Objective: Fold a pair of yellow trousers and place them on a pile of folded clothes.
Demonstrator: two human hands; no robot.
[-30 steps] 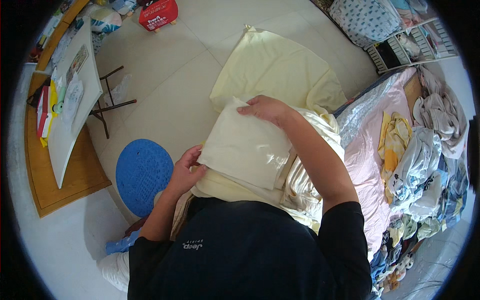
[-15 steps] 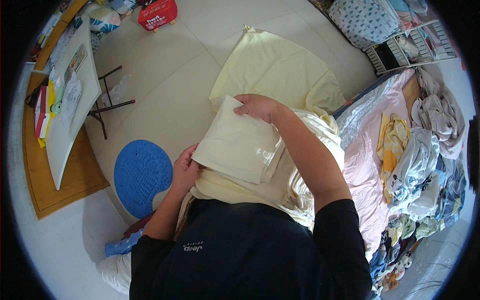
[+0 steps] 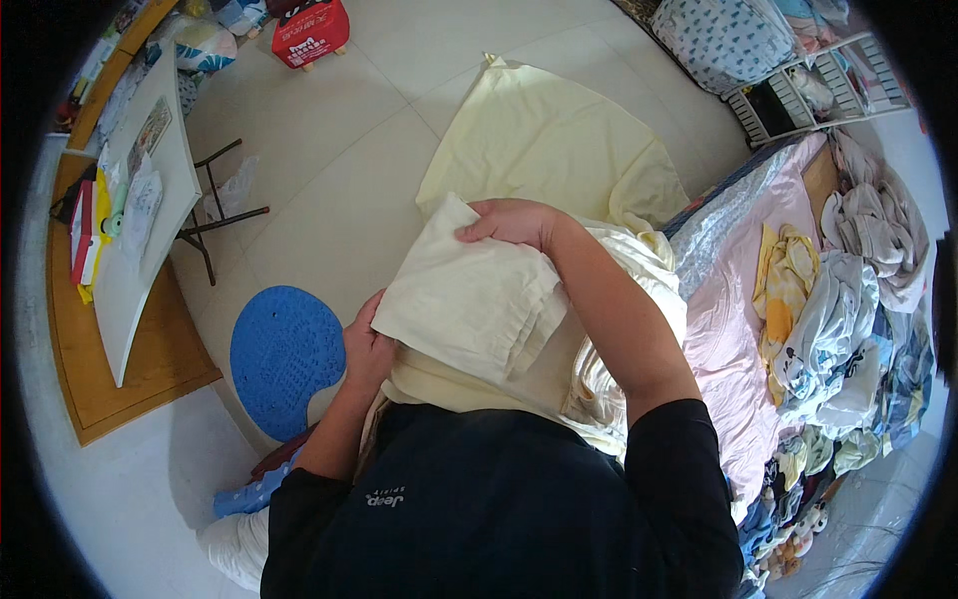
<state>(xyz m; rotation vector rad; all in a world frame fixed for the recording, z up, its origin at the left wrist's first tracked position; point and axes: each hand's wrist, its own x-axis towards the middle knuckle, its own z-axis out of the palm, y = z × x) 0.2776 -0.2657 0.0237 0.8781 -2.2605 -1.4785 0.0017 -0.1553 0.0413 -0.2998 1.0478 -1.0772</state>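
Observation:
A folded cream cloth (image 3: 464, 295) lies over my lap, its layered edge fanned out on the right side. My left hand (image 3: 368, 339) grips its near left corner, with the fingers tucked behind the cloth. At the far edge my right hand (image 3: 509, 222) is closed on the same cloth, thumb on top and fingers partly hidden. Beneath it, more pale yellow fabric (image 3: 429, 381) covers my lap. A wide pale yellow sheet (image 3: 549, 135) spreads over the floor beyond my hands. Shiny cream fabric (image 3: 639, 262) is bunched under my right forearm.
To the right is a bed with a pink cover (image 3: 733, 349) and heaped clothes (image 3: 838, 309). A blue mat (image 3: 284, 359) and a white folding table (image 3: 150, 220) are on the left. At the back stand a red stool (image 3: 311, 35) and a white rack (image 3: 818, 95).
The folded cloth has shifted slightly left in my hands, and its right edge now shows several loosened, rippled layers. Both hands keep their hold.

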